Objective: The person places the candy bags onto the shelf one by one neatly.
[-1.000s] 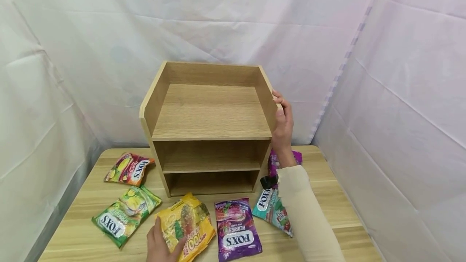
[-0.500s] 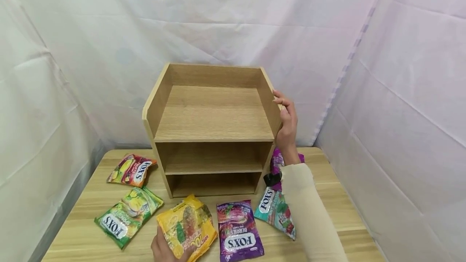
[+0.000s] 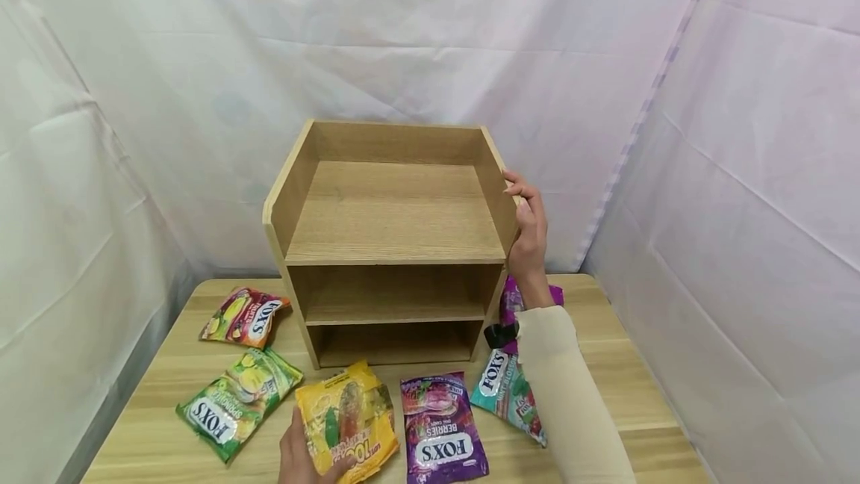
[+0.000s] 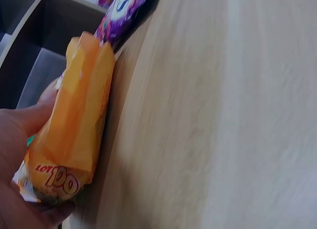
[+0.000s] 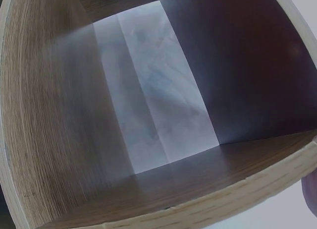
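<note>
A yellow candy bag [image 3: 359, 379] printed with "100" lies at the front of the table, pinched by my left hand [image 3: 300, 455] at its left side and lower edge. In the left wrist view the bag [image 4: 77, 125] is edge-on between thumb and fingers of that hand [image 4: 17, 164]. A wooden shelf unit [image 3: 396, 222] stands behind it, with an upper tray and two compartments below. My right hand [image 3: 527, 234] grips the top edge of its right side panel, fingertips over the rim. In the right wrist view the unit's walls [image 5: 54, 105] fill the frame.
Left of the unit lie a red Fox's bag [image 3: 242, 316] and a green one [image 3: 242, 398]. A purple Berries bag [image 3: 443, 424] sits right of the yellow bag. A teal bag [image 3: 507, 394] and a magenta bag [image 3: 551, 295] are partly behind the right arm. White cloth [image 3: 403, 36] surrounds the table.
The yellow bag has turned and shifted slightly within my left hand's hold. My right hand stays on the side panel. The whole head view has shifted a little.
</note>
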Tool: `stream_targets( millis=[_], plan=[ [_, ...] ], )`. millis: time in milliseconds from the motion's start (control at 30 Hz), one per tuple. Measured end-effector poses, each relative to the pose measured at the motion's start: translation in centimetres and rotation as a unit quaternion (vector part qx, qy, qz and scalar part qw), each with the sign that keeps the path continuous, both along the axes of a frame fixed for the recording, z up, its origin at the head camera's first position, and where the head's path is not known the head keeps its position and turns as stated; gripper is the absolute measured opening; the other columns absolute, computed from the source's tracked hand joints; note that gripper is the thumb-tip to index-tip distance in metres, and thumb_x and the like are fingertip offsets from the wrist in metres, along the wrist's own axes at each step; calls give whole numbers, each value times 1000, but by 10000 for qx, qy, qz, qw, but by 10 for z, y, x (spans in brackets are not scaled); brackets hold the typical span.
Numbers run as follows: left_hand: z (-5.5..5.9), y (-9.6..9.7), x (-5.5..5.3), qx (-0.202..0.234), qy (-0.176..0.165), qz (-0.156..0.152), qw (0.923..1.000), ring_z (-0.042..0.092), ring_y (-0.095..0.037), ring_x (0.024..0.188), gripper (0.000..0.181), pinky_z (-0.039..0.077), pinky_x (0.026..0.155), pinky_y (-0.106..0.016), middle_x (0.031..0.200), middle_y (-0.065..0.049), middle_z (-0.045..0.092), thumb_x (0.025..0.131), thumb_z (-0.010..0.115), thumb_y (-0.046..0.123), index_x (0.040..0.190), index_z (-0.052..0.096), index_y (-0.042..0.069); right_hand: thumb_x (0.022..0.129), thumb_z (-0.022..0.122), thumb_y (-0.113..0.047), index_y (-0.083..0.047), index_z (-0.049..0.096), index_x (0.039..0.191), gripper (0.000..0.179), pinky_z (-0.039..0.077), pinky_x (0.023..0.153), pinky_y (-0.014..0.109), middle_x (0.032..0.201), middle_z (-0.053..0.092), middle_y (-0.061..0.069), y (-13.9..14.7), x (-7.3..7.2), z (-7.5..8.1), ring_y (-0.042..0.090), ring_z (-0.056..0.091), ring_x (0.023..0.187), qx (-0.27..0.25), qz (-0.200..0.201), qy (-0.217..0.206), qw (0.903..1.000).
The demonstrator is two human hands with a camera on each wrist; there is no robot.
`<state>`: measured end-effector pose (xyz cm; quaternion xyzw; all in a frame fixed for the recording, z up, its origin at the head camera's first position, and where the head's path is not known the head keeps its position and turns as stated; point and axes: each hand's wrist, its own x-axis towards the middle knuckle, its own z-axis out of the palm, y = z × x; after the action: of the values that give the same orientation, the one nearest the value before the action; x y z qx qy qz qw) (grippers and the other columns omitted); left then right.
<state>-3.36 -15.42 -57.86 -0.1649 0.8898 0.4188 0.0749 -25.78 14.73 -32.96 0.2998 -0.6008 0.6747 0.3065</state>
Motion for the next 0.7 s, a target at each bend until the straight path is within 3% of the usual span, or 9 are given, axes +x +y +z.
stream_targets(
  millis=[167,300,467,700],
  plan=[
    [-4,-13,-4,-180,562,-557,9967,31,-61,120,134,42,90,-63,134,-42,21,68,81,52,148,-9,-6,91,28,-11,17,36,107,33,36,96,45,136,38,33,-2,4,4,44,34,126,4,-1,-30,10000],
    [-4,-22,-10,-238,760,-985,9919,33,-61,119,129,43,89,-63,133,-42,25,69,81,49,148,-4,-6,91,28,-11,18,36,106,33,38,94,44,136,37,34,-2,4,5,46,34,125,-33,47,-31,10000],
    [0,-32,-19,-211,597,-1435,9876,34,-61,119,126,45,87,-61,134,-44,26,71,81,46,149,-4,-6,91,29,-10,17,37,106,32,38,93,44,135,39,33,-4,6,8,45,35,125,-63,63,-2,10000],
    [8,-37,-23,-162,572,-1678,9840,41,-58,116,124,49,83,-57,136,-44,27,71,80,44,150,-2,-5,90,29,-11,16,37,106,32,37,95,44,136,40,30,-4,6,8,43,36,125,-80,49,-134,9999]
  ],
)
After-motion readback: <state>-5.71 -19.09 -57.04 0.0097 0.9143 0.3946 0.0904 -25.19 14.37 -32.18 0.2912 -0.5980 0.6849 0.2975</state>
